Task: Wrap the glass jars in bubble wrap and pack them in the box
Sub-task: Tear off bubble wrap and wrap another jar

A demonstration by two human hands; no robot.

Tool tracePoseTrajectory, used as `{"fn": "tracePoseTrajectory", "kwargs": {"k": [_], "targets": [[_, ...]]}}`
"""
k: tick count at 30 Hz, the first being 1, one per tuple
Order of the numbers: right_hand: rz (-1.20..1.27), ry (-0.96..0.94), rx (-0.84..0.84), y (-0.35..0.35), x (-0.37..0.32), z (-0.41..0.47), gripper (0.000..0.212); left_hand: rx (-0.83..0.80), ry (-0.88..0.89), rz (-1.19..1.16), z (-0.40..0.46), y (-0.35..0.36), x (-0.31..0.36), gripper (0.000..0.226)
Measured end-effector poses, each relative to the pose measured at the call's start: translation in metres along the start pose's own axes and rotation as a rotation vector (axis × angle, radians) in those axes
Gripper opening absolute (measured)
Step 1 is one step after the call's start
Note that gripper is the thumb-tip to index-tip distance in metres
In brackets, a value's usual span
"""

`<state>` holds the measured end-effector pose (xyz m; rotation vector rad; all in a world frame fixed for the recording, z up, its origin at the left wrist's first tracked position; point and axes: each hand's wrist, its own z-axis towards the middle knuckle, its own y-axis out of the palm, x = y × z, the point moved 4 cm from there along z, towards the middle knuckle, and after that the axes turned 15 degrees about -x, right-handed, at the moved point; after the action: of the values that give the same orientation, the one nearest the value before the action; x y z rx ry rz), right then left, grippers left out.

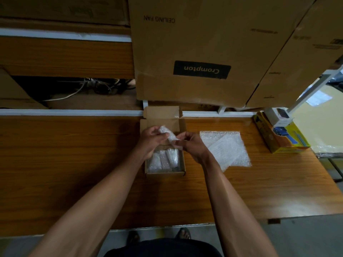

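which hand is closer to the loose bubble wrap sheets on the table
Right. The right hand is just left of the bubble wrap sheets, nearly at their edge; the left hand is farther left, over the box.

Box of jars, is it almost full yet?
Partly. Three wrapped bundles already lie in the small box. Both hands, left and right, hold another wrapped bundle above it. Spare bubble wrap lies beside, so more may follow.

We seem to be in a stockroom: stacked ceiling-fan cartons [213, 52] crowd a wooden desk [74, 154].
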<state>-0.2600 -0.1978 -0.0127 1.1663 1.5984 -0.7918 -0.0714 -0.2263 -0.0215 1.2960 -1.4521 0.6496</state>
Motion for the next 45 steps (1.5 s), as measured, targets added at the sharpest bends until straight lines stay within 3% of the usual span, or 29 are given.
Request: {"fn": "tracePoseTrajectory", "kwargs": {"k": [3, 6, 8, 12, 17, 24, 28, 32, 41, 45], "targets": [[-0.131, 0.105, -0.086, 0.006, 0.012, 0.002, 0.026, 0.038, -0.051, 0.111, -0.007, -0.008, -0.009, 0.036], [-0.377, 0.167, -0.039, 0.001, 0.022, 0.004, 0.008, 0.06, -0.108, 0.276, -0.005, -0.016, -0.02, 0.031], [-0.673, 0.133, 0.001, -0.003, 0.027, 0.007, 0.025, 0.045, -0.148, 0.437, -0.004, -0.016, -0.025, 0.033], [-1.06, 0.093, 0.048, 0.005, 0.035, 0.004, 0.032, 0.008, -0.184, 0.836, 0.0, -0.007, -0.031, 0.049], [-1.237, 0.108, 0.105, 0.011, 0.044, 0.002, 0.027, 0.066, -0.127, 1.145, 0.002, 0.001, -0.038, 0.039], [-1.368, 0.221, 0.081, 0.01, 0.043, -0.001, 0.034, 0.093, 0.01, 1.61, 0.001, 0.002, -0.058, 0.047], [-1.34, 0.236, 0.072, 0.011, 0.042, -0.004, 0.037, 0.084, 0.095, 1.661, -0.004, -0.002, -0.062, 0.041], [-1.333, 0.262, 0.077, 0.008, 0.046, -0.003, 0.045, 0.04, 0.15, 1.626, -0.017, -0.009, -0.067, 0.051], [-1.322, 0.244, 0.124, 0.014, 0.047, -0.008, 0.042, -0.09, -0.081, 1.694, -0.022, -0.001, -0.073, 0.066], [-1.333, 0.258, 0.103, 0.017, 0.046, -0.016, 0.033, -0.029, -0.086, 1.64, -0.027, 0.0, -0.073, 0.062]]}}
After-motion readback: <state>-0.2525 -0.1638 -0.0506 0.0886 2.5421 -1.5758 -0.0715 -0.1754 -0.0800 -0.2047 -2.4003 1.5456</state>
